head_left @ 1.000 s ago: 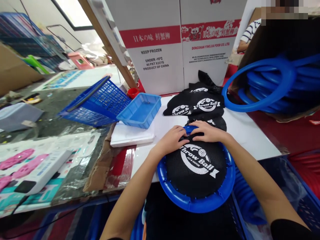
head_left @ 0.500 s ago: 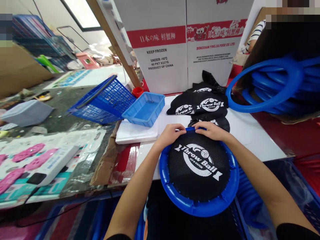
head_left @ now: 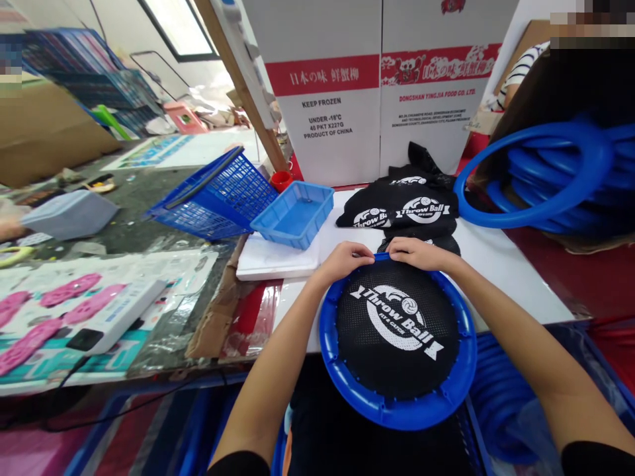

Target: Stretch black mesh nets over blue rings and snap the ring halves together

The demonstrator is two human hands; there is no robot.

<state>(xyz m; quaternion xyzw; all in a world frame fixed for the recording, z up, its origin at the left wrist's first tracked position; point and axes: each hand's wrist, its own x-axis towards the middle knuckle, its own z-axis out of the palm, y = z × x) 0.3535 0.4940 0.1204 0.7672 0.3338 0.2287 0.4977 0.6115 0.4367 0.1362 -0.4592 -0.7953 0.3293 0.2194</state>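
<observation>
White table, blue hoop, net edge under fingers

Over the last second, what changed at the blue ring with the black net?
Both hands, left hand and right hand, slid from on top of the black net to the far edge of the blue ring, fingertips now pinching there. The spare nets, blue tray and basket stayed put.
</observation>
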